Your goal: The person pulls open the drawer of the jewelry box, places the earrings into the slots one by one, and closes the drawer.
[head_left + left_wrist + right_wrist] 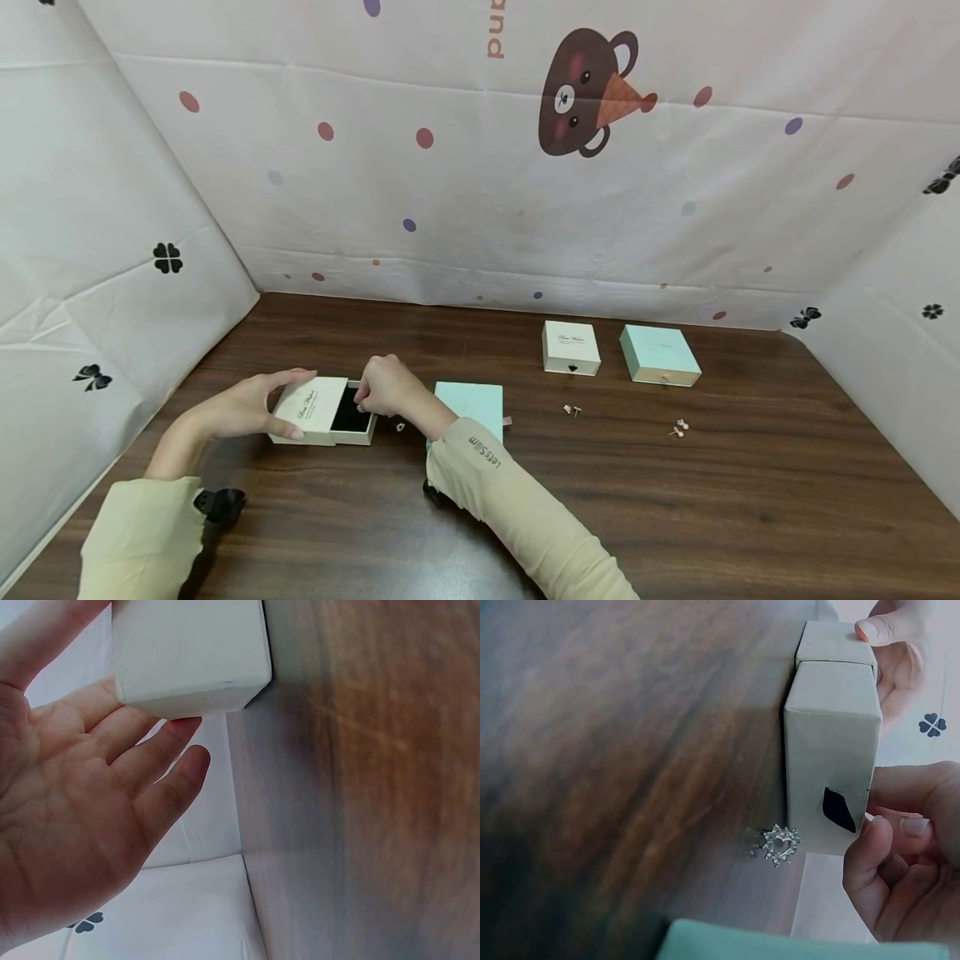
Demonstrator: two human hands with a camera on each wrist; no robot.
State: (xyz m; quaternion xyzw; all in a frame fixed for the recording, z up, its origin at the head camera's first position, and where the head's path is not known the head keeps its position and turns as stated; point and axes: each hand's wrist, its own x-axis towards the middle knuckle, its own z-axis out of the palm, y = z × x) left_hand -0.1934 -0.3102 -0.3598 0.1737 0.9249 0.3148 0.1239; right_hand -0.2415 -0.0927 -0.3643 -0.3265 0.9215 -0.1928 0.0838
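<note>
My left hand holds the sleeve of a white drawer-style jewelry box, thumb on the near side and fingers at the far side. Its drawer is pulled out to the right, showing a black lining. Over the drawer's right end, my right hand has curled fingers, the fingertips pinching a tiny whitish piece beside the drawer's rim; I cannot tell what kind it is. Just right of the drawer on the table lies a sparkling star-shaped earring. In the left wrist view, fingers reach behind the sleeve.
Under my right forearm sits a mint box with a ribbon tab. Farther back stand another white box and a second mint box. Small earrings and pearly earrings lie in front of them. Patterned cloth walls the table.
</note>
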